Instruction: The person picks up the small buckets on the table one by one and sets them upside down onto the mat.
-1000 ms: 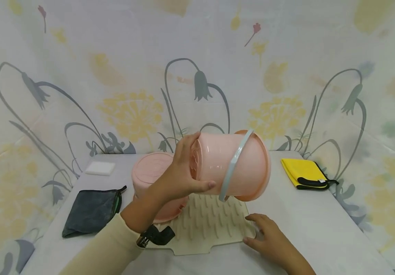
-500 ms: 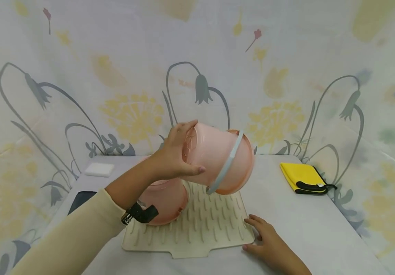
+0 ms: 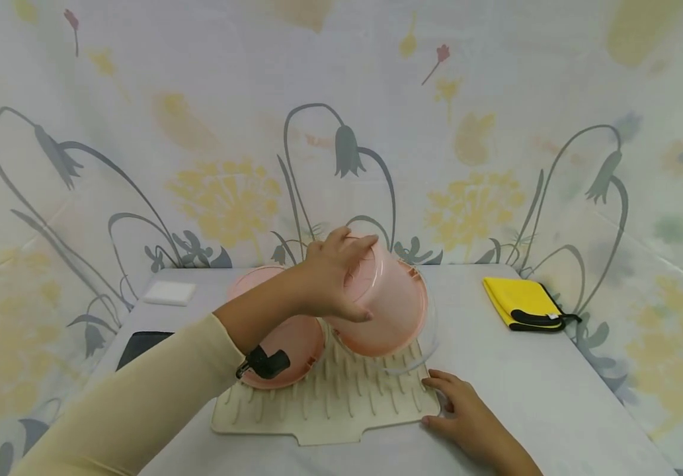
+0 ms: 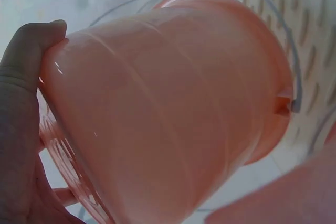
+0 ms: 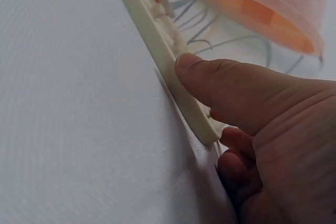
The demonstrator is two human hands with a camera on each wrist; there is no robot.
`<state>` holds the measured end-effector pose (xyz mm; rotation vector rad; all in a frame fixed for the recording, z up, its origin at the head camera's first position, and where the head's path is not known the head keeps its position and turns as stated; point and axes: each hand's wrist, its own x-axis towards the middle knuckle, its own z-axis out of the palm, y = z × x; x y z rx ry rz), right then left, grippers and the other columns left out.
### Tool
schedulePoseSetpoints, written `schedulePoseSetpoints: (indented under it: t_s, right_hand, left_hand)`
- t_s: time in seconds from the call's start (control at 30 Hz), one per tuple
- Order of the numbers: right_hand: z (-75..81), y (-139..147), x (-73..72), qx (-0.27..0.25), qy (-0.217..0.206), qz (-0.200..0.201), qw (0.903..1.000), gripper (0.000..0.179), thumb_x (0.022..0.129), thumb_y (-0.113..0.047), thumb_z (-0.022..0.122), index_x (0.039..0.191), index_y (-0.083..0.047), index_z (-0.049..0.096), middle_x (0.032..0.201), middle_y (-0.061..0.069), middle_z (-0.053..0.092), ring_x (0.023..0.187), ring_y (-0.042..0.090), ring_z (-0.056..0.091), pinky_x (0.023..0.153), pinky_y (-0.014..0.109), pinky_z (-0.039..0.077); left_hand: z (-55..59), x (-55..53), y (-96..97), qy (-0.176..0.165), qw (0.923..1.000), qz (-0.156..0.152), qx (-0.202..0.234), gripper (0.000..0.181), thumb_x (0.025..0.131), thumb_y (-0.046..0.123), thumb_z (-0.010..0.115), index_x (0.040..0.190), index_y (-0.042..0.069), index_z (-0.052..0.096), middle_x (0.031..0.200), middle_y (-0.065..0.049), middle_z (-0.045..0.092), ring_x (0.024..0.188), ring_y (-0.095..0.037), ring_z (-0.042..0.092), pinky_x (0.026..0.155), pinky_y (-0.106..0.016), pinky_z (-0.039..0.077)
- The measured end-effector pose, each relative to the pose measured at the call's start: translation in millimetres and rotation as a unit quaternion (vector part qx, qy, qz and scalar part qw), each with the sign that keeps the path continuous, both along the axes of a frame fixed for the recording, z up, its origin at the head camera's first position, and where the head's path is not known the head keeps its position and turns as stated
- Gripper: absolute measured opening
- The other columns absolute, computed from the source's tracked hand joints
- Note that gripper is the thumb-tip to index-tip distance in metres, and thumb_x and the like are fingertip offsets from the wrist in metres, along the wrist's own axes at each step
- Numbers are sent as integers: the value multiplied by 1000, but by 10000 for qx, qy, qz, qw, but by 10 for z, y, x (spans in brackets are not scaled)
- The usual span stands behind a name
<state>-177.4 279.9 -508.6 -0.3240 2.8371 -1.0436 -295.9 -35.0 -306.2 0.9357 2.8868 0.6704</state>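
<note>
My left hand (image 3: 330, 276) grips a pink plastic bucket (image 3: 397, 307) around its base, thumb on the near side. The bucket tilts, its mouth facing down and right, and its pale handle hangs loose from the rim. In the left wrist view, the thumb and fingers span the bottom of this bucket (image 4: 157, 103). A second pink bucket (image 3: 290, 350) stands upside down on the ridged cream drying mat (image 3: 341, 406), partly hidden by my left arm. At the mat's front right corner, my right hand (image 3: 466, 420) pinches the edge; the right wrist view shows the thumb on the mat's rim (image 5: 173, 74).
A folded yellow cloth (image 3: 522, 301) with black trim lies at the right. At the back left sits a white sponge-like block (image 3: 170, 293). A dark cloth (image 3: 141, 345) is partly covered by my left sleeve. A flower-patterned curtain (image 3: 341, 132) closes off the back.
The held bucket has swung from nearly sideways to mouth-down and come lower over the mat, its handle dropping away from its side. My right hand stays at the mat's corner.
</note>
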Motion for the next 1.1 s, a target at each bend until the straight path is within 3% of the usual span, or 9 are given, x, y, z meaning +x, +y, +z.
schedulePoseSetpoints:
  t_s: [0.1, 0.23, 0.47, 0.6, 0.73, 0.87, 1.1]
  right_hand:
    - [0, 4, -5, 64, -27, -29, 10000, 66, 84, -41, 87, 140, -14, 64, 157, 13, 49, 116, 22, 52, 85, 27, 51]
    - [8, -31, -18, 153, -129, -159, 9997, 65, 83, -39, 89, 139, -16, 65, 158, 11, 49, 112, 19, 51, 84, 27, 50]
    - [14, -44, -9, 212, -316, -282, 9989, 65, 82, -38, 90, 138, -18, 65, 158, 8, 49, 120, 21, 52, 88, 33, 52]
    - [31, -53, -8, 252, -359, -347, 9984, 65, 82, -38, 90, 139, -19, 65, 159, 7, 49, 124, 22, 52, 95, 42, 52]
    - [36, -53, -19, 238, -422, -423, 9979, 65, 82, -38, 90, 139, -19, 65, 158, 6, 50, 129, 25, 52, 101, 50, 50]
    - [26, -54, -37, 280, -534, -478, 9970, 65, 81, -39, 90, 139, -22, 65, 159, 3, 49, 124, 21, 52, 100, 47, 50]
    - [19, -48, -31, 250, -548, -519, 9968, 65, 81, -39, 91, 139, -22, 66, 159, 2, 50, 127, 22, 52, 102, 49, 50]
  left_hand:
    - [-27, 30, 104, -27, 9998, 30, -183, 120, 68, 62, 90, 164, 49, 18, 173, -5, 8, 145, -48, 27, 95, -59, 52]
    - [19, 24, 158, 24, 9992, -2, -389, 119, 71, 64, 88, 165, 46, 18, 172, -7, 9, 141, -48, 29, 95, -59, 52]
    - [-9, -92, 263, 24, 9974, 110, -718, 119, 73, 69, 83, 167, 41, 15, 172, -15, 10, 138, -57, 33, 99, -63, 48]
    - [-82, -162, 385, 92, 9952, 424, -878, 119, 74, 73, 80, 168, 40, 15, 169, -18, 15, 138, -59, 34, 105, -67, 42]
    - [-145, -177, 523, -135, 9919, 927, -857, 117, 73, 74, 79, 167, 45, 15, 170, -15, 16, 140, -57, 32, 102, -69, 45]
    - [-192, -167, 609, -424, 9858, 1349, -904, 116, 73, 77, 77, 165, 52, 11, 174, -11, 11, 147, -54, 28, 103, -71, 42]
    - [-188, -229, 635, -741, 9840, 1381, -851, 108, 81, 78, 69, 165, 53, 7, 176, -12, 4, 151, -56, 20, 109, -77, 33]
